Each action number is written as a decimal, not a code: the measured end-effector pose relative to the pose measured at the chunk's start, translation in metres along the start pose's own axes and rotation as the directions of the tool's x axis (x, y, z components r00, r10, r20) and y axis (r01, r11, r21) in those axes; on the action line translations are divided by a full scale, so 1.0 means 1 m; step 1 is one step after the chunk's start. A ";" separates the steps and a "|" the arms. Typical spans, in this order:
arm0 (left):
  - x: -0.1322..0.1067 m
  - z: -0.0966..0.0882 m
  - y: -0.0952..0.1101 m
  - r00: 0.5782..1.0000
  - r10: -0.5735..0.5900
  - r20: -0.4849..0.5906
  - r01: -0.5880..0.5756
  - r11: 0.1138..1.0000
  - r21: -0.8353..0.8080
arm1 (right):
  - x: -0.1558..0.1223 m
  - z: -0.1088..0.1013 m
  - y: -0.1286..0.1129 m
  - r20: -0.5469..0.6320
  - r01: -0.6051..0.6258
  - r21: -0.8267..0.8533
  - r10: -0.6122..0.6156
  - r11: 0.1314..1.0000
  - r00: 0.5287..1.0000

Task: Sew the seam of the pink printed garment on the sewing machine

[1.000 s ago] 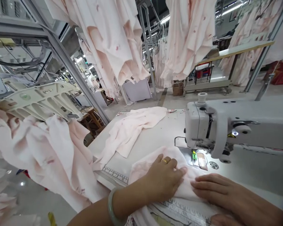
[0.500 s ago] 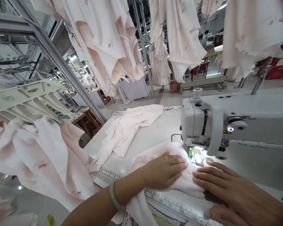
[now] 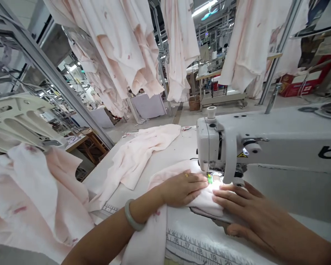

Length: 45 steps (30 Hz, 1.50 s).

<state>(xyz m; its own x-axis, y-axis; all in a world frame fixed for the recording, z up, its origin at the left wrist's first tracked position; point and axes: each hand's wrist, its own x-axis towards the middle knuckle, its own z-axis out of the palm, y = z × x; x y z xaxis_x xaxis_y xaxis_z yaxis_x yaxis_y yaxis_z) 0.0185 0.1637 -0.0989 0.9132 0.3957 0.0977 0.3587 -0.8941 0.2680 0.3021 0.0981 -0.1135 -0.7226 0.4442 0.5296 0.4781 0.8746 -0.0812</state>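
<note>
This is looking like a garment factory, a sewing floor. An industrial sewing machine (image 3: 237,147) is standing on a white work table (image 3: 179,147) with a printed ruler (image 3: 198,246) along its edge. Many pale pink garments (image 3: 127,48) are hanging from overhead metal rails (image 3: 160,48), and other sewing stations (image 3: 206,73) are showing behind under ceiling lights (image 3: 206,7).

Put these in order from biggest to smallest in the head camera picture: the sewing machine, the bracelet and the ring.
1. Sewing machine, by far the biggest.
2. Bracelet on the left wrist.
3. Ring on the left hand, just a tiny gold spot.
The bracelet is nearer the camera than the ring, but the gap in size is plain anyway.
</note>
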 end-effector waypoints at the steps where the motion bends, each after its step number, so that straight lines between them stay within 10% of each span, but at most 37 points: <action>1: 0.000 0.000 0.000 1.000 0.000 -0.001 0.000 1.000 0.001 | 0.000 0.000 -0.001 -0.004 -0.002 0.001 0.002 1.000 1.000; 16: 0.007 -0.006 -0.010 1.000 0.022 0.012 -0.022 1.000 0.021 | -0.005 0.007 0.003 0.144 -0.096 0.047 0.088 0.994 0.986; 23: 0.006 -0.015 0.029 0.986 -0.168 0.023 0.159 0.963 0.219 | -0.017 0.017 0.011 0.136 -0.159 0.074 0.148 0.984 0.980; 28: -0.001 0.000 0.049 0.987 -0.158 -0.024 0.160 0.984 0.073 | -0.018 0.019 0.015 0.077 -0.158 0.053 0.153 0.986 0.985; 38: -0.004 0.017 0.023 0.965 -0.188 -0.182 0.168 0.978 -0.124 | -0.010 0.013 0.015 0.020 -0.258 0.152 0.258 0.954 0.966; 45: 0.004 0.014 0.023 0.968 -0.167 -0.185 0.159 0.986 -0.055 | 0.000 0.027 0.003 0.070 -0.516 0.196 0.513 0.834 0.856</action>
<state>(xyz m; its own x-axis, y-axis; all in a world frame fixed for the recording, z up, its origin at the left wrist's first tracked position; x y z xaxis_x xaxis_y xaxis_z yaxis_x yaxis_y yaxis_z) 0.0333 0.1413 -0.1061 0.7886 0.5714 0.2271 0.4885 -0.8066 0.3328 0.2895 0.1059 -0.1367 -0.4082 0.8422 0.3521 0.6734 0.5382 -0.5067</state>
